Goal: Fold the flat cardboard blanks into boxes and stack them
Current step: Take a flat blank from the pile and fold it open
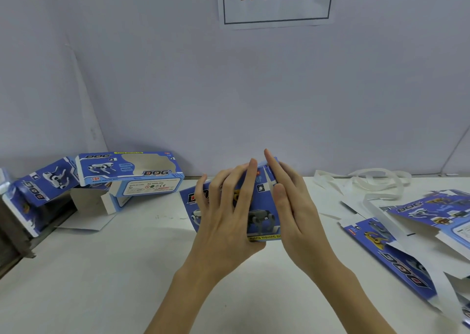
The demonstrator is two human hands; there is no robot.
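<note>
In hand: blue printed cardboard blank [256,206], raised above the white table [101,270], part-folded.
Left hand [223,214]: fingers spread straight, pressing the front panel.
Right hand [290,204]: fingers straight, flat against the right edge.
Done: folded blue window boxes [129,173] piled loosely at far left.
Left: flat blue blanks [407,252] heaped at right, seemingly several.

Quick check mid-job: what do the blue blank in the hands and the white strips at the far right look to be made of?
Blue blank: thin printed cardboard, seemingly with a slight sheen; it bends between the left hand and right hand, and the folded box shows plain grey-white insides. White strips: probably paper or thin plastic banding, curling loosely in loops; I cannot tell which.
</note>
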